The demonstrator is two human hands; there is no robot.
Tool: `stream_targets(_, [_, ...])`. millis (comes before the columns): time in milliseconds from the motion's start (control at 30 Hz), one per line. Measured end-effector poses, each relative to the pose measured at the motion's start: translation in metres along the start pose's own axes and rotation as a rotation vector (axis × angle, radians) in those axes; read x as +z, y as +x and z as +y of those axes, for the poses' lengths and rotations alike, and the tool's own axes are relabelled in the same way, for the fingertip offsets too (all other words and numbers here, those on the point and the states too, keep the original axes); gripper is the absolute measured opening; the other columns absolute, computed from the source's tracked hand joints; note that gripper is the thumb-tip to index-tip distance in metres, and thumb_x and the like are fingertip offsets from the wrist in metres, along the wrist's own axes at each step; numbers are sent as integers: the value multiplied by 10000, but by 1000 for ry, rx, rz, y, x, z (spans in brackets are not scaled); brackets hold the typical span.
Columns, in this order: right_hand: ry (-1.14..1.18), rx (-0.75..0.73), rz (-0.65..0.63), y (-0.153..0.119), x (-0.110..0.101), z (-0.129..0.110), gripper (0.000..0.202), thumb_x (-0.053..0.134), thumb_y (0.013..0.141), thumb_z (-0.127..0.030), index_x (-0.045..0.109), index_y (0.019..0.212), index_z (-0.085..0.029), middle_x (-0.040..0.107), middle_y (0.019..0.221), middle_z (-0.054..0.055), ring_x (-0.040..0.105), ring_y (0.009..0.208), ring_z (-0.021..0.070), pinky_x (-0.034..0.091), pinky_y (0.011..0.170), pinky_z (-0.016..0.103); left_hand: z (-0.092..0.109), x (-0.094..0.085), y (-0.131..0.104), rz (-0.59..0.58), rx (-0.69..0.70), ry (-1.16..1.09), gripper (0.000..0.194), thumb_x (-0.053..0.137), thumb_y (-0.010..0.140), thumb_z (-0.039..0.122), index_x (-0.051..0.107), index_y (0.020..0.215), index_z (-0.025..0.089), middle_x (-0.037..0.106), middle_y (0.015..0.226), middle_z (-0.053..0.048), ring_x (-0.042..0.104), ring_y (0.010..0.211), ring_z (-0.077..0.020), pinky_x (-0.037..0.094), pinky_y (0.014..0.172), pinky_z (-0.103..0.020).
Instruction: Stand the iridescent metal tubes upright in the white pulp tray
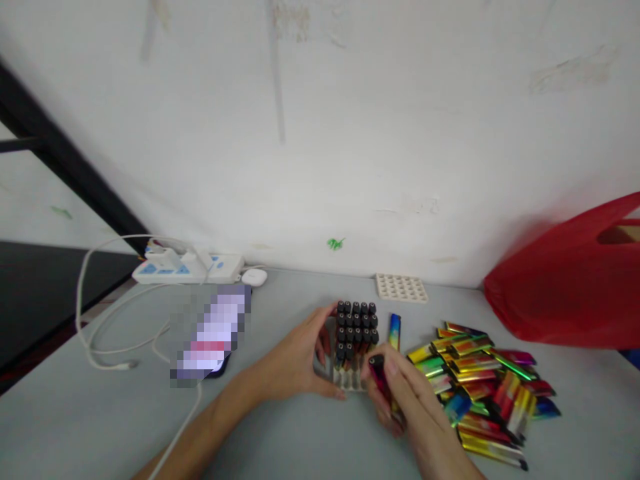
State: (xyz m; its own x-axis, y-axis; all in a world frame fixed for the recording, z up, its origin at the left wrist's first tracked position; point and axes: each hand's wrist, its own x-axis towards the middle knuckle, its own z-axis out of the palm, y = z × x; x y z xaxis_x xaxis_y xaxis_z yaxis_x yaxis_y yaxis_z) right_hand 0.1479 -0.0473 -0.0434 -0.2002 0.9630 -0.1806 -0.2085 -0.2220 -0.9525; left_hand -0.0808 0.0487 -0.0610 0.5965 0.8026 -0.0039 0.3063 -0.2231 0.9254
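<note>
A pale rack stands on the grey table, with several lighters upright in rows, their black tops showing. Its front holes hold nothing. My left hand grips the rack's left side, the thumb at the front and the other fingers partly hidden behind. In my right hand, just right of the rack's front, is a dark red lighter, black end up and tilted. Beyond that hand a blue and yellow lighter lies on the table. A loose pile of shiny coloured lighters is to the right.
A white perforated tray lies by the wall. On the left are a phone, a power strip, a white earbud case and a looping white cable. A red bag occupies the right back.
</note>
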Motion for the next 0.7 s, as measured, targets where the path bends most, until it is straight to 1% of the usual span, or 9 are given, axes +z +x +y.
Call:
stream_targets(67, [-181, -152, 51, -4, 1, -2, 434, 557, 1133, -651, 691, 1117, -238, 550, 767, -20, 488, 631, 157, 402, 624, 290, -1, 0, 0, -6, -6, 7, 1434, 1114, 611, 447, 283, 1769, 292, 632, 1484, -155, 702, 1033, -284, 631, 877, -421])
stream_targets(133, [-331, -318, 67, -6, 1, -3, 346, 531, 1167, -551, 712, 1158, -256, 624, 935, 34, 607, 821, 208, 486, 777, 321, 0, 0, 0, -7, -6, 20, 1429, 1111, 611, 448, 288, 1769, 292, 628, 1503, -155, 703, 1048, -294, 627, 891, -434])
stream_targets(200, [-468, -461, 91, -6, 0, -2, 254, 583, 1152, -478, 735, 1165, -274, 636, 1106, 74, 641, 1024, 253, 517, 913, 349, 0, 0, 0, -11, 5, 18, 1413, 1103, 626, 460, 287, 1768, 292, 620, 1522, -158, 703, 1084, -306, 625, 908, -439])
stream_targets(233, [-535, -509, 114, -5, -2, -2, 211, 621, 1137, -448, 748, 1173, -283, 628, 1151, 83, 638, 1087, 268, 523, 949, 358, 1, 0, 0, -11, 12, 14, 1403, 1097, 637, 473, 284, 1767, 291, 616, 1529, -160, 703, 1092, -306, 626, 908, -437])
stream_targets(267, [-597, -539, 138, -5, -4, -1, 177, 653, 1123, -417, 760, 1189, -293, 624, 1158, 86, 637, 1108, 275, 530, 964, 362, 1, 0, 0, -12, 18, 11, 1395, 1092, 646, 485, 283, 1765, 288, 612, 1533, -164, 703, 1094, -304, 626, 906, -433])
stream_targets(333, [-690, -574, 159, -3, -8, 1, 169, 693, 1105, -362, 771, 1247, -314, 634, 1117, 79, 650, 1062, 272, 547, 938, 360, 2, -1, 1, -12, 30, 8, 1394, 1092, 645, 497, 286, 1762, 277, 599, 1547, -174, 701, 1088, -298, 628, 904, -430])
stream_targets(467, [-800, -652, 121, 2, -15, 2, 256, 735, 1085, -292, 744, 1337, -334, 712, 1058, 56, 692, 1006, 261, 560, 920, 354, 5, -1, 0, -11, 19, 24, 1396, 1097, 631, 471, 295, 1756, 270, 626, 1491, -157, 691, 1065, -290, 630, 908, -435])
stream_targets(567, [-846, -691, 146, 5, -15, 2, 278, 742, 1079, -283, 737, 1354, -329, 765, 1088, 58, 726, 1033, 270, 560, 985, 389, 7, -1, 0, -12, 8, 21, 1378, 1090, 643, 463, 299, 1754, 267, 629, 1476, -151, 689, 1041, -280, 630, 880, -421])
stream_targets(700, [-895, -714, 151, 7, -14, 0, 247, 765, 1063, -306, 756, 1310, -313, 809, 1075, 67, 754, 1006, 290, 562, 1011, 445, 5, -1, 1, -17, -4, 12, 1417, 1101, 624, 457, 280, 1765, 274, 636, 1447, -146, 693, 1019, -277, 630, 851, -413])
